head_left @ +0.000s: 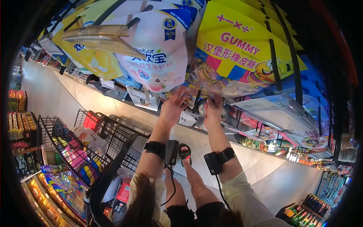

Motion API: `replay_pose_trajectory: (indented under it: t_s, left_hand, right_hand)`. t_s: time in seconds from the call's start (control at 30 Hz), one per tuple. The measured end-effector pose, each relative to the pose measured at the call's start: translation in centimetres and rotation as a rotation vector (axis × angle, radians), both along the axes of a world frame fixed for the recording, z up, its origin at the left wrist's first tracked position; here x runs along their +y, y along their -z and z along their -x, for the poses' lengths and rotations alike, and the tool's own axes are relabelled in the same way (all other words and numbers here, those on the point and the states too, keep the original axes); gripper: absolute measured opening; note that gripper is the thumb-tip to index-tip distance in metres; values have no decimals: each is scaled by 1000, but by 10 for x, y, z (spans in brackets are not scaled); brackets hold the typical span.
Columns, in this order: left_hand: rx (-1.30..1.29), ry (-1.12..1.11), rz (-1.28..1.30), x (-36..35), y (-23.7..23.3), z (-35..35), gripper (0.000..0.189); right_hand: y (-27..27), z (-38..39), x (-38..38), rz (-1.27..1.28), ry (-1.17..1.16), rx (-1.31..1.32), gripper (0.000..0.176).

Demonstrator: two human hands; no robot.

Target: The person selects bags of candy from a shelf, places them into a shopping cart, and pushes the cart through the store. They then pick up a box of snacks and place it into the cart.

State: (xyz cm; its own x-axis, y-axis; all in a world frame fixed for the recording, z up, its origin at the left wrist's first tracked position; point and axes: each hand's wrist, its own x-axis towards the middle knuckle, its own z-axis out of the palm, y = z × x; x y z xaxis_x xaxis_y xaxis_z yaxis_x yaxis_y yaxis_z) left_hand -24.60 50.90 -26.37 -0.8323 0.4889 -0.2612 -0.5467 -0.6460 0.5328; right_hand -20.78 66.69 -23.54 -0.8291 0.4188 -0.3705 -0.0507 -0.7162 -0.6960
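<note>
Yellow gummy bags [238, 36] hang on hooks [275, 56] at one o'clock, presumably for display, the left hand [174, 103] spread loosely below, the right hand [213, 109] impossible to tell.

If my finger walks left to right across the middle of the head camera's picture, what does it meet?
Shelf of colorful packets → white price label → the person's left hand → their right hand → tilted clear plastic label holder.
</note>
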Motion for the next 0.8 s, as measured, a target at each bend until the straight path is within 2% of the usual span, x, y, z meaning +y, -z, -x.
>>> replay_pose_trajectory:
  t_s: [0.03, 0.07, 0.17, 0.2, 0.27, 0.4, 0.47, 0.5, 0.6, 0.67, 0.7, 0.77, 0.8]
  left_hand:
    - [-39, 15, -6, 2, 4, 5, 51]
    - [-79, 31, -12, 3, 8, 8, 52]
    - [-111, -4, 23, 7, -1, 10, 54]
    - [-110, -7, 23, 8, -9, 7, 54]
    - [-161, -94, 103, 8, -28, -4, 56]
    - [-102, -44, 172, -3, 1, -40, 57]
    - [-327, -245, 258, 1, -4, -74, 43]
    - [-346, -259, 394, 1, -8, -94, 44]
    - [-290, -335, 765, 1, -5, -158, 42]
    - [-240, -449, 709, 8, -37, -191, 40]
    - [-241, -481, 709, 8, -67, -197, 40]
    - [-51, -442, 935, 2, -141, -212, 40]
    - [52, -504, 900, -2, -170, -215, 40]
  right_hand:
    - [-14, 2, -3, 59, 67, -208, 42]
    - [-5, -1, 2, 71, 14, -83, 41]
    - [34, 4, 11, -56, 22, -155, 42]
    - [15, 1, 2, -75, 51, -146, 42]
    - [11, -4, 2, -60, 25, -162, 41]
    - [18, -36, -5, -129, -10, -265, 36]
    - [29, -64, -14, -214, -87, -326, 35]
    - [29, -80, -19, -299, -159, -391, 34]
    - [3, -126, -39, -362, -208, -308, 32]
    - [-19, -145, -47, -546, -387, -292, 33]
    - [-42, -147, -54, -547, -414, -275, 33]
    - [-90, -154, -70, -569, -569, -103, 32]
    - [-112, -148, -81, -605, -608, -41, 32]
